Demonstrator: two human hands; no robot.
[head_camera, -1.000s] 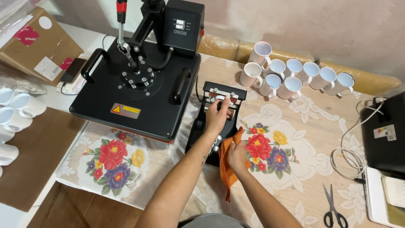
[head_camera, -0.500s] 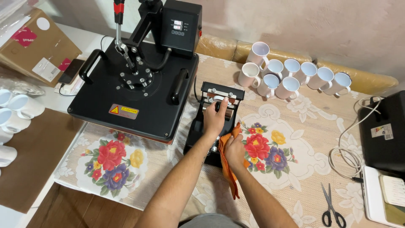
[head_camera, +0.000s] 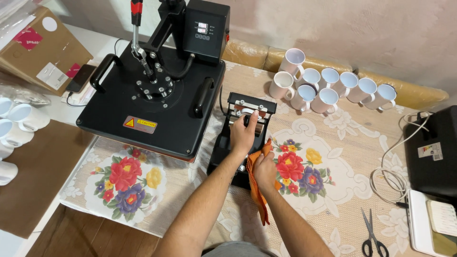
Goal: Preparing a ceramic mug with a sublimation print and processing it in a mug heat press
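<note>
Little change vs half a second ago: left hand point(head_camera: 243, 135) stays on top of the mug press point(head_camera: 243, 143), fingers still curled around the metal clamp part at its upper end. Right hand point(head_camera: 264, 170) has slid slightly lower along the press's right side, still clutching the orange cloth point(head_camera: 257, 190). Cloth hangs a bit further down toward the near edge of the tabletop than before. Nothing else has shifted.

Mug press: small black unit, narrow body, silver bolts on a top bracket, cylindrical band in the middle mostly hidden under the left hand. It sits about mid-tabletop on the floral tablecloth point(head_camera: 304, 166), just beside the right edge of the large flat heat press point(head_camera: 152, 100), apparently touching it.

Around it: cluster of white mugs point(head_camera: 328, 85) toward the far edge, well apart from the hands. Scissors point(head_camera: 370, 235) near the near-right corner. White cable point(head_camera: 395, 166) loops at the right edge beside a black box point(head_camera: 435, 152). Cardboard box point(head_camera: 38, 47) at the far-left corner.
</note>
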